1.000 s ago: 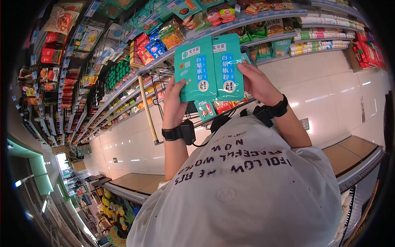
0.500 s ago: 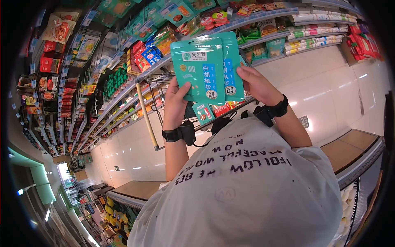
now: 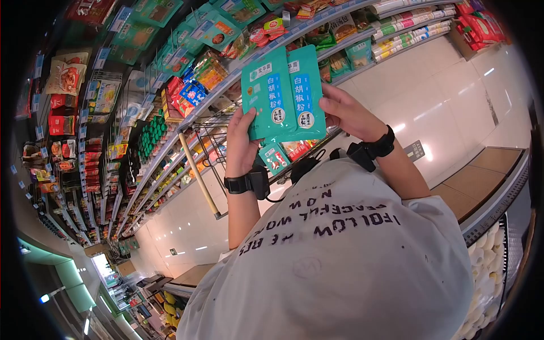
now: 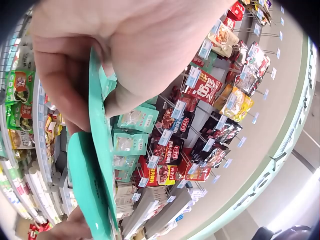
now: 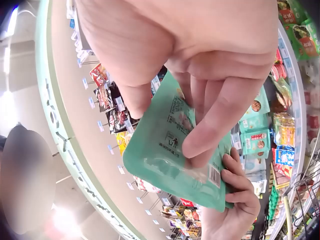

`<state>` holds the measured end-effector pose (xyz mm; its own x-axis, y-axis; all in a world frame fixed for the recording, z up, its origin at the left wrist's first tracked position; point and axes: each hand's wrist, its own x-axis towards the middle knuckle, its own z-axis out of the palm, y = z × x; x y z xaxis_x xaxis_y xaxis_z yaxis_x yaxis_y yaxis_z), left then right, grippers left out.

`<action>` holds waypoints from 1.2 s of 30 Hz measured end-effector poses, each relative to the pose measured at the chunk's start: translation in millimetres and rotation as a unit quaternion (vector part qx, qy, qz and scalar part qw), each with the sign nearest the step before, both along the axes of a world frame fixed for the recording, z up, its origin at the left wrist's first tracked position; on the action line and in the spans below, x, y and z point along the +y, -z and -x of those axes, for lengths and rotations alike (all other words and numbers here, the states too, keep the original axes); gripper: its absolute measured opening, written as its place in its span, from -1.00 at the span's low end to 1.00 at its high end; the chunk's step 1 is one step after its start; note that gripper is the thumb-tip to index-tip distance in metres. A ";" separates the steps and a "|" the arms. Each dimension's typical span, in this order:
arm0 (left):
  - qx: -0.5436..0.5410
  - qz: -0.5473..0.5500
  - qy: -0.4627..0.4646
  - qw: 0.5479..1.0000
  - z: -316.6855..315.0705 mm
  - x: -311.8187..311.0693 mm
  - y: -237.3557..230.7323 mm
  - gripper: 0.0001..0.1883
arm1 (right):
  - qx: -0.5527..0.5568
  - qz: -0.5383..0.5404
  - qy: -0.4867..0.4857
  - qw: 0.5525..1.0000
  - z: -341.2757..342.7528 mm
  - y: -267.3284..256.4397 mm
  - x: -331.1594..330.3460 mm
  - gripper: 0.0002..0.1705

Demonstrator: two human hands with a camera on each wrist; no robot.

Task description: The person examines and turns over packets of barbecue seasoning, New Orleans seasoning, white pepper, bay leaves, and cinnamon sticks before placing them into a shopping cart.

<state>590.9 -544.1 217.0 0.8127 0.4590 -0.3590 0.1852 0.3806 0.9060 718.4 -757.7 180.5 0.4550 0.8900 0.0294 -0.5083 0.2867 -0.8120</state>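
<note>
My left hand (image 3: pixel 241 141) grips a green pouch of white pepper powder (image 3: pixel 265 97) at its lower left edge, thumb on the front. A second matching pouch (image 3: pixel 306 90) is pinched at its right side by my right hand (image 3: pixel 356 116). The left pouch overlaps the front of the right one, both upright with labels facing me. In the left wrist view the two pouches (image 4: pixel 100 165) show edge-on. In the right wrist view, fingers (image 5: pixel 215 117) lie across the printed back of the right pouch (image 5: pixel 160 142), with the left hand (image 5: pixel 237 200) beyond.
A shopping cart with a beige handle (image 3: pixel 198 175) stands below the pouches, holding a green packet (image 3: pixel 274 158) and red packets. Shelves of hanging bags (image 3: pixel 68 73) run along the left and front. A low brown ledge (image 3: pixel 476 181) is at the right.
The left pouch swung over the right one, then moved back, uncovering more of its label. Both hands keep their holds. The head view has turned, shifting the shelves and cart leftward.
</note>
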 end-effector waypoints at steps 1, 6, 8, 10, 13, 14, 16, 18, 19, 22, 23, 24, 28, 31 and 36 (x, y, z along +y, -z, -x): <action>0.014 -0.006 -0.002 1.000 -1.8 -1.4 -0.5 -0.68 | 0.002 -0.002 0.004 1.000 -0.4 -0.5 -1.3 -0.32; -0.006 -0.049 0.041 0.998 -10.8 -11.7 2.0 -0.71 | -0.022 0.065 0.012 0.998 -0.7 4.3 -5.4 -0.37; -0.012 -0.079 0.056 0.995 -17.4 -18.8 4.6 -0.72 | -0.041 0.041 0.048 0.997 6.2 1.2 -2.3 -0.39; -0.031 -0.169 0.046 0.984 -26.0 -24.2 8.4 -0.70 | -0.100 0.032 0.106 0.989 11.1 0.9 -0.2 -0.44; -0.024 -0.106 0.068 0.992 -30.5 -36.1 1.7 -0.71 | -0.131 0.061 0.187 0.972 11.5 6.6 -0.3 -0.47; -0.004 -0.054 0.066 0.996 -30.9 -40.8 -4.1 -0.65 | -0.131 0.063 0.190 0.971 10.1 6.9 -2.6 -0.47; -0.011 0.010 0.078 0.997 -28.2 -41.0 -6.3 -0.63 | -0.095 0.087 0.152 0.980 6.2 8.0 -3.8 -0.47; -0.016 0.072 0.087 0.993 -24.4 -40.7 -7.6 -0.60 | -0.067 0.077 0.151 0.983 3.1 12.4 -3.6 -0.52; -0.026 0.069 0.106 0.992 -23.0 -40.7 -7.3 -0.58 | -0.039 0.068 0.149 0.986 2.3 13.7 -3.6 -0.57; -0.027 0.030 0.133 0.990 -21.5 -38.1 -4.1 -0.55 | -0.028 0.093 0.126 0.987 1.7 10.0 -5.5 -0.54; -0.018 -0.006 0.140 0.990 -19.5 -37.1 -3.0 -0.55 | -0.027 0.094 0.123 0.988 3.3 11.6 -2.2 -0.54; -0.017 -0.005 0.136 0.991 -16.8 -36.3 -4.1 -0.55 | -0.011 0.081 0.148 0.986 5.4 15.1 3.6 -0.58; 0.025 -0.117 0.111 0.986 -8.4 -34.4 -7.5 -0.55 | -0.100 0.070 0.168 0.978 4.4 40.1 18.6 -0.60; 0.020 -0.176 0.097 0.979 5.8 -31.0 -13.2 -0.55 | -0.101 0.102 0.114 0.983 2.6 33.5 25.8 -0.57; -0.006 -0.215 0.090 0.972 30.9 -17.9 -29.4 -0.56 | -0.063 0.107 0.030 0.992 1.9 18.4 36.6 -0.59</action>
<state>560.1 -562.1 246.4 0.8966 0.4146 -0.1554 0.2026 -0.0721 0.9766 716.5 -721.0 162.1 0.5122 0.8535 -0.0965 -0.3854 0.1280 -0.9138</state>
